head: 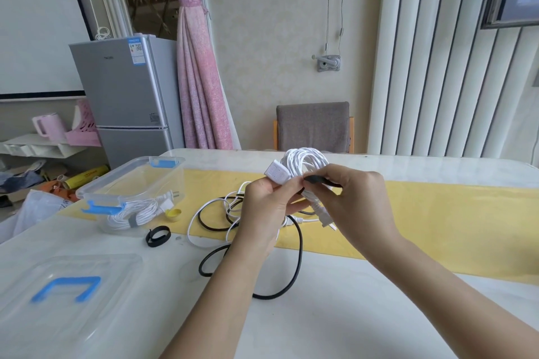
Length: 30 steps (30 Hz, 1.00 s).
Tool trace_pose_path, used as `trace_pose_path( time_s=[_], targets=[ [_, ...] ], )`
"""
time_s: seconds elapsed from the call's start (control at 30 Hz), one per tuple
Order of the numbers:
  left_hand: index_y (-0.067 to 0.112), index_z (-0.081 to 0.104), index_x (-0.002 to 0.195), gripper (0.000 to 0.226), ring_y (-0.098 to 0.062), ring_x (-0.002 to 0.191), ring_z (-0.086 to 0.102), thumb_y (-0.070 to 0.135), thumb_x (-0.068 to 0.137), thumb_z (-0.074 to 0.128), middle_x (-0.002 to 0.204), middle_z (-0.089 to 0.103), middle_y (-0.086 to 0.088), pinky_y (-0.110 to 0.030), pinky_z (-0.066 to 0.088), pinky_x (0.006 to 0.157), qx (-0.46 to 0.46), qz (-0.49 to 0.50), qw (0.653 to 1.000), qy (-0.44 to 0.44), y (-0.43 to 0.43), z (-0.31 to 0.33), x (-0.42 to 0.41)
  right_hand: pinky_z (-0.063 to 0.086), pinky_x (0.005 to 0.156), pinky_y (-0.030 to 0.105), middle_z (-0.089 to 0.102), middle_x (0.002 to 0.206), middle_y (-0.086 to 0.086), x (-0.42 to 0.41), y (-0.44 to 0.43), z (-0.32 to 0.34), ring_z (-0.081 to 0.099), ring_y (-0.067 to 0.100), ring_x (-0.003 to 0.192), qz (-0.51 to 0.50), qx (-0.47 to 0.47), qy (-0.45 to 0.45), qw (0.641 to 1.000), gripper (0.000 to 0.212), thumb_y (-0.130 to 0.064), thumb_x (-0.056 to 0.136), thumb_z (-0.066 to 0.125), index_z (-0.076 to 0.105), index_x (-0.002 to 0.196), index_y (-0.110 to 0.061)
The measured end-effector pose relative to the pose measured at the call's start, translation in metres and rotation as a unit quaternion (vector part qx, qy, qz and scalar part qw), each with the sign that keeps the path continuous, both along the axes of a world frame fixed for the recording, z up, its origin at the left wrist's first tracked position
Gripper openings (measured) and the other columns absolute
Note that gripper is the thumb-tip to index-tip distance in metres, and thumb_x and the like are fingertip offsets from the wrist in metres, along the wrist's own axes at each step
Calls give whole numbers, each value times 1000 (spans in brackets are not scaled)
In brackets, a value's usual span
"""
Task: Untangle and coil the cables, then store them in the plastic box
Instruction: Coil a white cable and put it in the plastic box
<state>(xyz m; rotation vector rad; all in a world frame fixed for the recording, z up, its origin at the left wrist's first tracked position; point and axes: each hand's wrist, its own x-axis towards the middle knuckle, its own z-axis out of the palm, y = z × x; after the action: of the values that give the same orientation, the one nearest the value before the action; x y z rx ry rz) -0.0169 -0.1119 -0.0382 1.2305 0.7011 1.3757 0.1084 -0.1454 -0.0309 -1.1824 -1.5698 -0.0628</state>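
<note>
2 bare forearms are seen entering from the bottom edge, meeting above the table. The left hand is closed around a bundled coil of white twisted cable, with the thumb and fingertips pinched on the cable's white rectangular socket block. The right hand is closed too: a black fabric strap is pinched between its thumb and forefinger and held against the side of the white cable coil. The coil is held upright, clear of the table, and its white plug is seen hanging below the hands.

Under the hands, a loose black round cable and a thin loose white cable are spread in overlapping loops across the white marble-look table and the yellow runner.

To the left, a 2nd black strap loop is laid flat, with a small yellow cap just beyond it. Beside these stands the clear plastic box with blue latches; 1 coiled white cable with a grey band is seen through its wall. The box's clear lid, marked by a blue handle, is laid at the near left corner.

Beyond the table, a grey upholstered chair, a silver fridge and a pink curtain are visible.
</note>
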Motion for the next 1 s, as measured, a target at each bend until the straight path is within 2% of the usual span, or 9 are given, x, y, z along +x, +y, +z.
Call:
trace_pose_path(
  time_s=[0.17, 0.3, 0.37, 0.47, 0.57, 0.67, 0.83, 0.93, 1.0],
  targets=[
    [0, 71, 95, 14, -24, 87, 71, 3, 90, 59, 92, 73, -16, -25, 57, 69, -19, 2, 1000, 9, 2, -5, 2, 49, 70, 15, 75, 84, -8, 0, 7, -14, 64, 1, 87, 18, 36, -20, 999, 14, -12, 75, 74, 78, 87, -19],
    [-5, 68, 83, 17, -22, 77, 65, 0, 91, 53, 82, 62, -19, -22, 54, 64, -30, -14, 999, -16, 3, -1, -6, 45, 90, 8, 67, 111, -8, 2, 8, -19, 59, -1, 108, 85, 54, -42, 994, 27, -10, 79, 68, 74, 104, -16],
    [-9, 68, 84, 19, -28, 85, 61, -1, 91, 52, 89, 57, -26, -25, 56, 69, -24, -32, 999, -33, 5, -1, -10, 43, 98, 13, 64, 119, -3, 0, 5, -18, 58, 4, 115, 114, 50, -55, 991, 33, -12, 83, 52, 72, 109, -13],
    [-7, 70, 96, 20, -27, 95, 67, -1, 87, 54, 102, 66, -30, -32, 57, 83, -22, -68, 995, -62, 7, 3, -14, 41, 103, 20, 63, 123, 6, -1, 4, -16, 57, 10, 119, 113, 74, -86, 987, 41, -11, 80, 43, 72, 108, -7],
    [0, 72, 92, 24, -24, 89, 69, 3, 77, 54, 96, 71, -19, -32, 57, 79, -2, -125, 987, -98, 9, 4, -17, 47, 91, 18, 66, 120, 7, 4, 6, -14, 62, 14, 112, 106, 84, -86, 987, 35, -10, 79, 44, 76, 92, -8],
    [2, 70, 98, 24, -24, 92, 69, 1, 78, 57, 99, 71, -16, -31, 55, 81, 35, -159, 985, -60, 7, 1, -16, 44, 80, 7, 70, 111, 6, 14, 6, -14, 59, 6, 116, 106, 80, -82, 988, 32, -11, 79, 44, 76, 82, -11],
    [-1, 64, 107, 29, -22, 91, 70, -7, 79, 61, 99, 72, -14, -28, 56, 80, 22, -140, 989, -48, 6, -1, -10, 52, 79, 22, 74, 99, 6, 17, 7, -14, 60, 5, 113, 104, 98, -136, 980, 27, -12, 80, 47, 72, 70, -8],
    [0, 65, 102, 27, -22, 92, 70, -14, 82, 54, 98, 72, -14, -28, 56, 81, 18, -117, 992, -37, 9, -3, -10, 43, 60, 9, 73, 98, -5, 16, 4, -6, 65, -7, 84, 126, 36, -60, 990, 20, -12, 85, 53, 69, 73, -11],
    [-2, 65, 101, 27, -22, 92, 69, -16, 82, 54, 99, 72, -15, -27, 56, 77, 16, -108, 994, -30, 9, -3, -10, 42, 54, 12, 71, 98, -18, 20, 5, -2, 65, 1, 67, 140, -9, -7, 990, 10, -11, 86, 64, 67, 80, -19]
  ],
)
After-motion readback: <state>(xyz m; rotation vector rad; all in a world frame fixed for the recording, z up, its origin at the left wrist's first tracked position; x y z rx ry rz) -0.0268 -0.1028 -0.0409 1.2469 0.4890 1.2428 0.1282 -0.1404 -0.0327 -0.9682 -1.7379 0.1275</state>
